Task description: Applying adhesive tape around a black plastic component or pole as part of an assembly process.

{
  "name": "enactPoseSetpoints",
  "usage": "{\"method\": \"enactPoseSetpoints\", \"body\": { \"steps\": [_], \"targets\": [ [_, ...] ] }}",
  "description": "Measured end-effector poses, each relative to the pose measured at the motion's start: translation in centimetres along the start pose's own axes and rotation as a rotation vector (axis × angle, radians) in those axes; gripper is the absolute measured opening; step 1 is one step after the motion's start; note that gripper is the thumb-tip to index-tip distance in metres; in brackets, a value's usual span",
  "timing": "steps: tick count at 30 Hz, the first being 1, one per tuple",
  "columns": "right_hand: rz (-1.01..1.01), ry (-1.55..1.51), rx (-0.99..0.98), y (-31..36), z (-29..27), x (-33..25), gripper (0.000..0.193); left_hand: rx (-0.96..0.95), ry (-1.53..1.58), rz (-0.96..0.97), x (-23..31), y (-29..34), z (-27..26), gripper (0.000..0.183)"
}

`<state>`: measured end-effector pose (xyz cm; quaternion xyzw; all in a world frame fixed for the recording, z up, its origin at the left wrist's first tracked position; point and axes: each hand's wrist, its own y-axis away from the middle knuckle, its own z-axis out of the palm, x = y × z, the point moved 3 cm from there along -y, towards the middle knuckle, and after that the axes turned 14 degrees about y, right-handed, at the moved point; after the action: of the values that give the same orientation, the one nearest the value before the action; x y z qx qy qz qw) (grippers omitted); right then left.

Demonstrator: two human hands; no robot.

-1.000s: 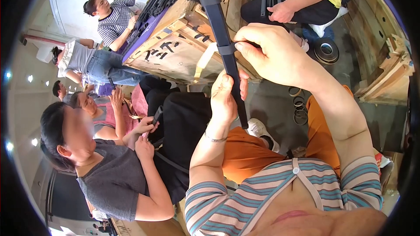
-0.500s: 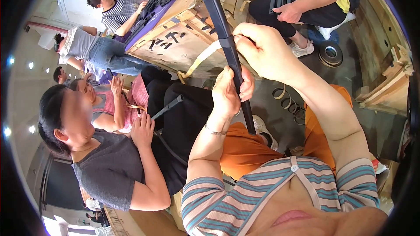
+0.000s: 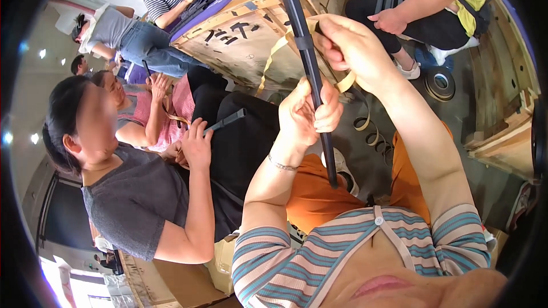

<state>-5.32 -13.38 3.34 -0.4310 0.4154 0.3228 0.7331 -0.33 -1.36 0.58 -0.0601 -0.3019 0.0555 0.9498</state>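
"Above the lap in orange trousers [image 3: 314, 199], what do those hands have?"

"On my feed, the left hand [image 3: 308, 113] is wrapped snugly around a slender black tube [image 3: 311, 71] with grey bands [image 3: 304, 41]. It slants up out of view, so I can't see its top end; the lower end hangs free beside a white shoe [image 3: 345, 169]."

"And the other?"

"Just right of the tube, the right hand [image 3: 354, 51] is nearly closed, thumb and forefinger pinching a tan strip [image 3: 274, 60] (its own fingers hide part of the grip from me). One length trails left before a wooden crate [image 3: 231, 60]; another drops toward the floor in curls."

"Any room?"

"I see open grey floor [image 3: 456, 122] between the right forearm and a slatted wooden wall [image 3: 508, 74], with a dark roll [image 3: 438, 94] near its upper end. Leftward is tighter: a neighbour's black trousers [image 3: 251, 137] sit close to the left hand."
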Motion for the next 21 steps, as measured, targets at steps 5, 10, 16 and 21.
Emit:
{"method": "enactPoseSetpoints", "body": {
  "steps": [5, 10, 16, 21],
  "targets": [
    [-0.097, 0.326, -0.086, -1.4, 3.1, -1.0, 0.026, 0.008, 0.073, -0.06, 1.8, 1.4, -0.9, 0.038],
    [-0.075, 0.203, -0.199, -2.2, 3.2, -0.8, 0.028, -0.114, 0.303, -0.156, 1.5, 1.8, -1.1, 0.036],
    [-0.081, 0.271, -0.41, -3.3, 6.1, -1.6, 0.036, -0.218, 0.403, -0.11, 2.7, 4.3, -0.9, 0.031],
    [-0.13, 0.437, -0.436, -3.5, 7.6, -2.5, 0.045, -0.219, 0.327, -0.015, 3.0, 4.6, -1.0, 0.027]
  ]
}}
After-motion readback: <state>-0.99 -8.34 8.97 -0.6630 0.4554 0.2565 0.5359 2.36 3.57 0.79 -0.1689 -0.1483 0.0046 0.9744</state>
